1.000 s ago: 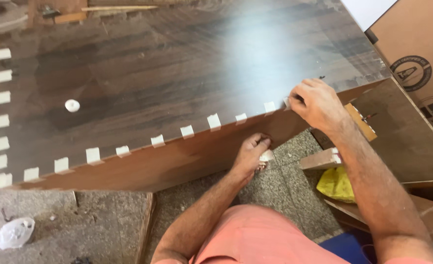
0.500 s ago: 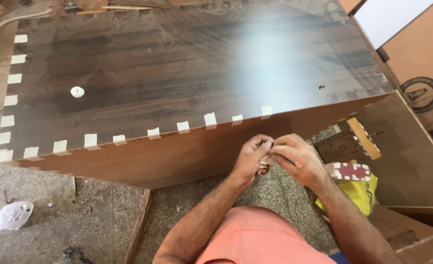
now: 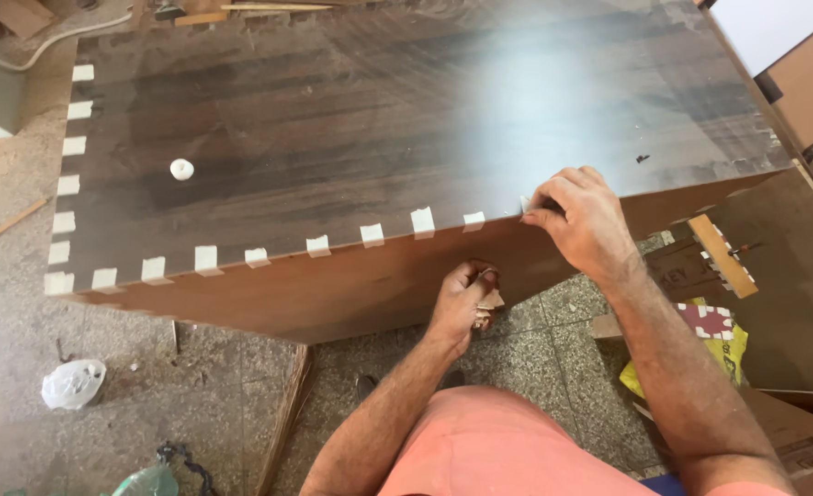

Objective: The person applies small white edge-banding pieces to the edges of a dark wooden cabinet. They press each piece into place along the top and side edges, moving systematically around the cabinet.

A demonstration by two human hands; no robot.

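Dark wood-grain panel (image 3: 406,119) — tape-tabbed edge

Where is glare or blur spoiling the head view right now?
Head view: a pale glare patch washes out the dark panel near its middle-right; the right hand at the taped edge and the left hand below are sharp; floor corners look slightly soft.

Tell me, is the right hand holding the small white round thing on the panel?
No. The right hand presses at the near edge of the panel, while the white round thing lies apart, far to its left.
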